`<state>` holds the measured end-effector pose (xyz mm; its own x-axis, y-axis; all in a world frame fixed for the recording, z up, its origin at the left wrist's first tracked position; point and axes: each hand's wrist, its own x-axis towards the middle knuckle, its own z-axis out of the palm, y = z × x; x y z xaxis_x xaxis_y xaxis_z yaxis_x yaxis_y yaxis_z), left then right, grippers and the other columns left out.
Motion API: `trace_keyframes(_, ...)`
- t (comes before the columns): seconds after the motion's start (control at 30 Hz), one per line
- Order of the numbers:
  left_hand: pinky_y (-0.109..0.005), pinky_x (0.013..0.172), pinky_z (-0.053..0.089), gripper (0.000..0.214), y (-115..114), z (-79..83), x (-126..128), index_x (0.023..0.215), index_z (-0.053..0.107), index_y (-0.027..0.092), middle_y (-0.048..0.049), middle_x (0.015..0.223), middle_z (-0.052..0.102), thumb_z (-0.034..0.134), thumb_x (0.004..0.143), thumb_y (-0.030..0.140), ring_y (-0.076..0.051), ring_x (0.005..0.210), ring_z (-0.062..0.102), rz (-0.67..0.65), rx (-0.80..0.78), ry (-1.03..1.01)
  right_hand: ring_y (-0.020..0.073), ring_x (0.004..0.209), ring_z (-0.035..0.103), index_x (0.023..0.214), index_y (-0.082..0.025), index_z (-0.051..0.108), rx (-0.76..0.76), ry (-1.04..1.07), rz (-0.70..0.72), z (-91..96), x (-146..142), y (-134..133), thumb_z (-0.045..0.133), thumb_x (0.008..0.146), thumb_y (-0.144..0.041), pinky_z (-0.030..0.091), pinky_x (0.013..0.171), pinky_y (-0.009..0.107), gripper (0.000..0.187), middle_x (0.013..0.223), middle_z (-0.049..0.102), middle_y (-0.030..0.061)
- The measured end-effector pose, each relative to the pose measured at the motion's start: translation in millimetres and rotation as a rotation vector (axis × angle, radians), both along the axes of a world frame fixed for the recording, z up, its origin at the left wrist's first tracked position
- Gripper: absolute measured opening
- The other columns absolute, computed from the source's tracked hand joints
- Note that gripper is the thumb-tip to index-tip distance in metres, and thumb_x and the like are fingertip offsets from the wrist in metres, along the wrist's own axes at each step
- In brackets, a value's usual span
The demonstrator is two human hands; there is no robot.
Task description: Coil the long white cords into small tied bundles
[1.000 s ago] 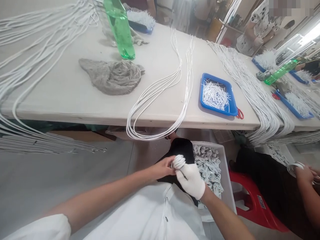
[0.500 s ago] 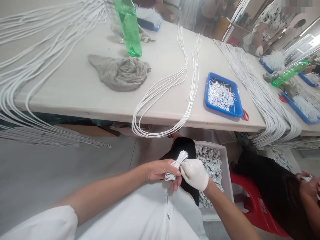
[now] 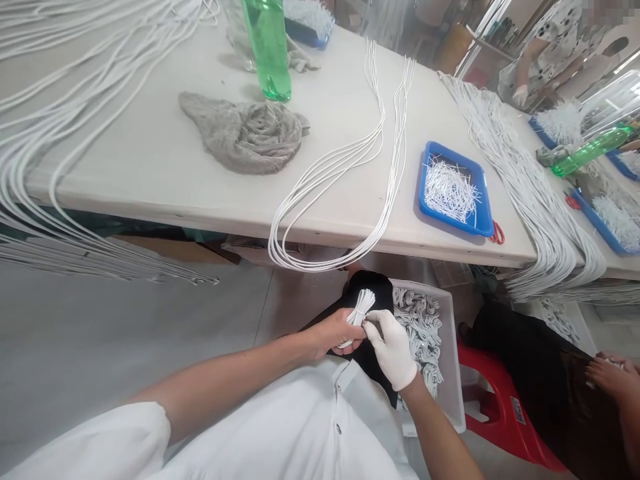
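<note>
My bare left hand (image 3: pixel 334 332) is closed around a small folded bundle of white cord (image 3: pixel 359 309), held over my lap. My right hand (image 3: pixel 392 348), in a white glove, pinches the same bundle from the right side. Just right of my hands stands a white bin (image 3: pixel 450 373) with several finished cord bundles in it. On the table above, a loop of long white cords (image 3: pixel 340 173) hangs over the front edge.
A blue tray (image 3: pixel 477 175) of short white ties sits on the table, red scissors (image 3: pixel 497 233) beside it. A grey cloth (image 3: pixel 250 133) and a green bottle (image 3: pixel 270 53) lie further back. Thick cord bunches drape left and right. Another person's hand (image 3: pixel 613 375) and a red stool (image 3: pixel 505 417) are at the right.
The bundle has gone from a rounded coil to a flattened, folded hank. My hands have shifted slightly up, and the view has tilted a little.
</note>
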<state>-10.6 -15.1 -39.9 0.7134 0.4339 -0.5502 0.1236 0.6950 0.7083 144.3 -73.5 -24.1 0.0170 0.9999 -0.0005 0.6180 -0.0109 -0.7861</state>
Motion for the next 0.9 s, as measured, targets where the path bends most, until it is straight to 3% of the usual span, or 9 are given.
trace_keyframes(0.1, -0.019, 0.037, 0.019, 0.016, -5.5, 3.3, -1.6, 0.074, 0.046, 0.018, 0.0026, 0.056, 0.051, 0.06, 0.067, 0.023, -0.007, 0.041, 0.039, -0.039, -0.015, -0.033, 0.0191, 0.079, 0.057, 0.09, -0.019, 0.06, 0.079, -0.125, 0.11, -8.4, 1.8, -1.5, 0.041, 0.092, -0.022, 0.044, 0.072, 0.031, 0.018, 0.087, 0.06, 0.0067)
trace_keyframes(0.17, -0.019, 0.037, 0.02, 0.014, -9.4, 3.9, -0.7, 0.075, 0.047, 0.018, 0.0021, 0.059, 0.053, 0.058, 0.067, 0.022, -0.007, 0.042, 0.039, -0.044, -0.014, -0.032, 0.0184, 0.076, 0.056, 0.087, -0.019, 0.059, 0.043, -0.08, 0.09, -6.7, 0.0, -2.6, 0.042, 0.092, -0.023, 0.044, 0.07, 0.031, 0.018, 0.084, 0.06, 0.0058)
trace_keyframes(0.27, -0.021, 0.039, 0.026, 0.016, -15.0, 4.0, 2.4, 0.079, 0.044, 0.019, 0.0054, 0.06, 0.048, 0.055, 0.067, 0.017, -0.007, 0.041, 0.038, 0.018, 0.07, -0.03, 0.0139, 0.063, 0.051, 0.076, -0.02, 0.054, -0.164, 0.225, -0.062, 2.4, -4.8, -3.3, 0.048, 0.089, -0.026, 0.042, 0.061, 0.026, 0.015, 0.068, 0.054, -0.0005)
trace_keyframes(0.37, -0.023, 0.05, 0.036, 0.013, -19.0, 5.1, 3.9, 0.082, 0.045, 0.019, 0.0055, 0.063, 0.047, 0.051, 0.071, 0.016, -0.008, 0.05, 0.041, 0.109, 0.322, -0.037, 0.0084, 0.049, 0.038, 0.067, -0.019, 0.047, -0.375, 0.667, -0.183, 7.1, -7.9, -1.7, 0.055, 0.084, -0.027, 0.033, 0.049, 0.022, 0.021, 0.055, 0.045, -0.0053)
trace_keyframes(0.5, -0.025, 0.067, 0.039, 0.016, -19.9, 5.1, 2.2, 0.089, 0.051, 0.017, 0.0001, 0.081, 0.053, 0.052, 0.074, 0.014, -0.013, 0.073, 0.046, 0.132, 0.701, 0.01, 0.0033, 0.039, 0.021, 0.061, -0.019, 0.043, -0.665, 1.129, -0.205, -3.3, -5.6, 1.3, 0.06, 0.073, -0.024, 0.015, 0.037, 0.019, 0.021, 0.05, 0.039, -0.0076)
trace_keyframes(0.57, -0.026, 0.069, 0.039, 0.019, -18.5, 2.1, 2.6, 0.091, 0.052, 0.017, -0.0004, 0.083, 0.053, 0.053, 0.072, 0.013, -0.014, 0.074, 0.046, 0.111, 0.768, 0.037, 0.0026, 0.036, 0.012, 0.057, -0.02, 0.039, -0.757, 1.211, -0.174, -11.0, -3.5, 1.6, 0.06, 0.07, -0.026, 0.009, 0.035, 0.019, 0.026, 0.045, 0.029, -0.0105)
trace_keyframes(0.7, -0.023, 0.057, 0.039, 0.027, -12.6, -6.4, 7.2, 0.096, 0.049, 0.018, 0.0016, 0.078, 0.052, 0.055, 0.07, 0.014, -0.011, 0.062, 0.046, 0.106, 0.497, -0.033, 0.003, 0.037, 0.015, 0.064, -0.019, 0.045, -0.687, 1.177, -0.225, -16.0, -2.2, 0.5, 0.058, 0.08, -0.035, 0.012, 0.035, 0.018, 0.026, 0.049, 0.032, -0.0096)
trace_keyframes(0.83, -0.019, 0.043, 0.03, 0.034, -6.3, -8.4, 7.9, 0.102, 0.045, 0.019, 0.0052, 0.066, 0.05, 0.057, 0.07, 0.017, -0.007, 0.046, 0.044, 0.081, 0.206, -0.166, 0.0061, 0.046, 0.036, 0.092, -0.018, 0.059, -0.349, 0.833, -0.337, -8.2, -1.7, -0.3, 0.053, 0.087, -0.039, 0.029, 0.041, 0.02, 0.023, 0.069, 0.054, -0.002)
trace_keyframes(0.9, -0.018, 0.041, 0.026, 0.036, -5.0, -8.3, 6.4, 0.104, 0.044, 0.018, 0.006, 0.061, 0.049, 0.058, 0.071, 0.018, -0.007, 0.044, 0.045, 0.071, 0.131, -0.184, 0.0087, 0.051, 0.042, 0.101, -0.018, 0.06, -0.271, 0.655, -0.337, -4.4, -1.5, -1.0, 0.053, 0.087, -0.037, 0.035, 0.046, 0.022, 0.024, 0.073, 0.057, -0.0006)
